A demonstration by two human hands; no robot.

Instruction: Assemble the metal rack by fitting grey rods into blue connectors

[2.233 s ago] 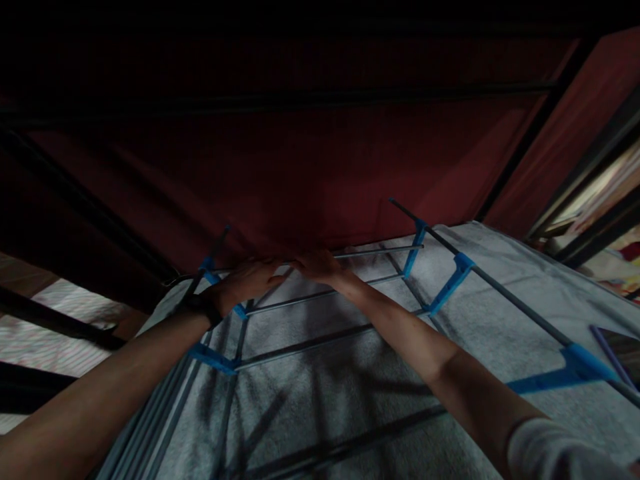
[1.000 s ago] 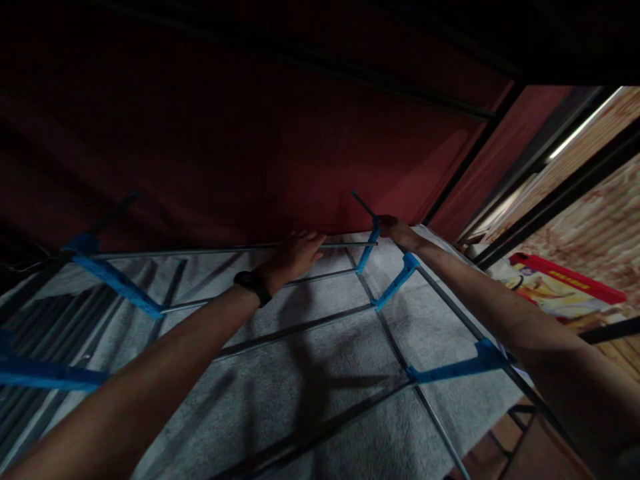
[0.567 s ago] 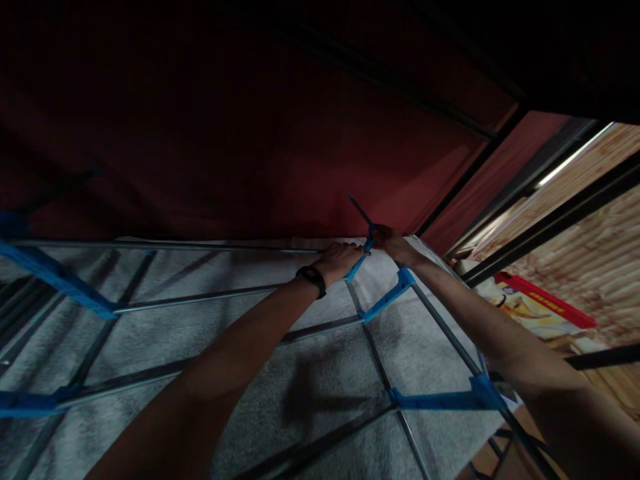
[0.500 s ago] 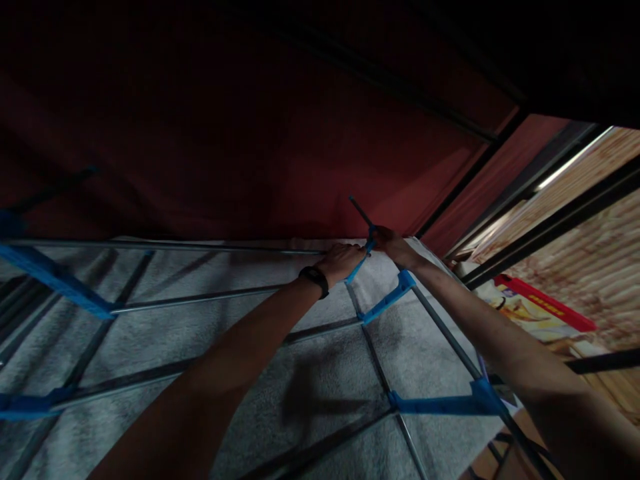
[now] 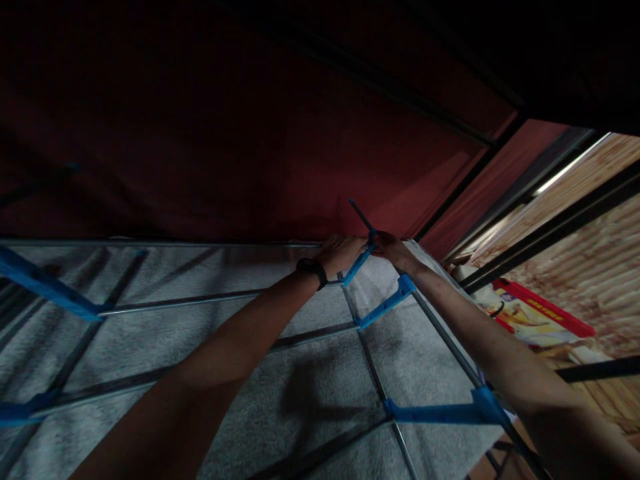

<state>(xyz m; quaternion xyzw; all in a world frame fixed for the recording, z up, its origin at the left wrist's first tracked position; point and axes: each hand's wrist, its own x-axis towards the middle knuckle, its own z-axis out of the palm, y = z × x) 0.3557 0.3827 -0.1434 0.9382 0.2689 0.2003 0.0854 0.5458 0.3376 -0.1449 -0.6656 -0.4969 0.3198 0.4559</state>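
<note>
Blue plastic brackets and grey metal tubes form a rack frame, lying across a grey fleecy cloth (image 5: 215, 347). At its far right corner my left hand (image 5: 343, 252), with a black band on the wrist, closes over the end of the rear metal tube (image 5: 240, 245). The blue bracket (image 5: 358, 265) there is beside its fingertips. My right hand (image 5: 393, 250) is closed around the bracket's far end, its fingers partly hidden. From that joint a short tube (image 5: 359, 212) sticks up. A second blue bracket (image 5: 387, 305) sits nearer, below my right wrist.
Another blue bracket (image 5: 445, 412) joins tubes at front right, and a long blue bracket (image 5: 50, 283) lies left. A dark red fabric wall (image 5: 280, 153) stands behind. Dark metal bars (image 5: 550, 223), a red and yellow printed package (image 5: 540, 310) and rusty corrugated sheeting (image 5: 595, 267) are at right.
My left hand has shifted slightly up and its fingers lie flatter over the tube end. My right hand stays at the bracket. The view has moved a little, so the left-side parts sit further left.
</note>
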